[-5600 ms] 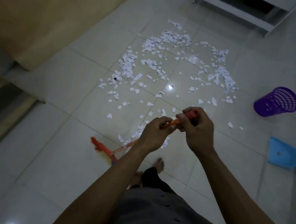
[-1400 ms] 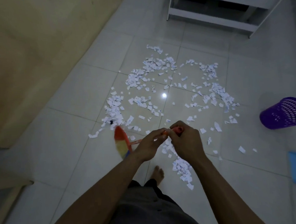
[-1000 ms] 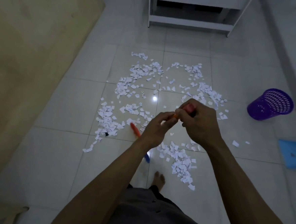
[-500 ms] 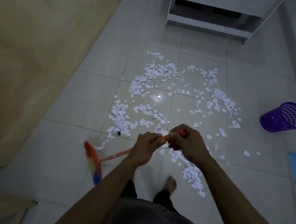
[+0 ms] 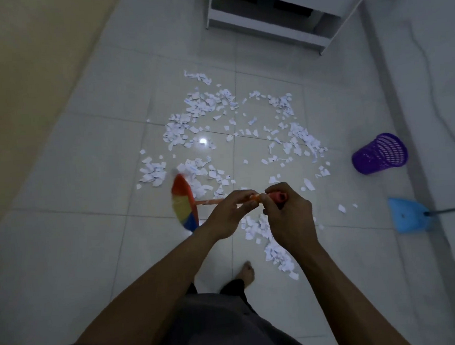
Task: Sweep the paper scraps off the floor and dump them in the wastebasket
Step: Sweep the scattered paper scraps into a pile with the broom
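Note:
White paper scraps [image 5: 217,124] lie scattered over the grey floor tiles ahead of me, with a smaller swept pile [image 5: 274,247] near my foot. I hold an orange-handled broom [image 5: 184,202] with red, yellow and blue bristles; its head is low at the near left edge of the scraps. My left hand [image 5: 228,215] grips the handle lower down, and my right hand [image 5: 288,216] grips the red top end. A purple mesh wastebasket [image 5: 380,153] stands at the right.
A blue dustpan [image 5: 410,216] with a long handle lies on the floor at the right, near the wall. A white cabinet [image 5: 272,15] stands at the far end. A beige wall runs along the left. My bare foot [image 5: 246,272] is beside the swept pile.
The broom head swung from the far left back in toward the scraps. The view shifted left, so the wastebasket and dustpan sit further inward.

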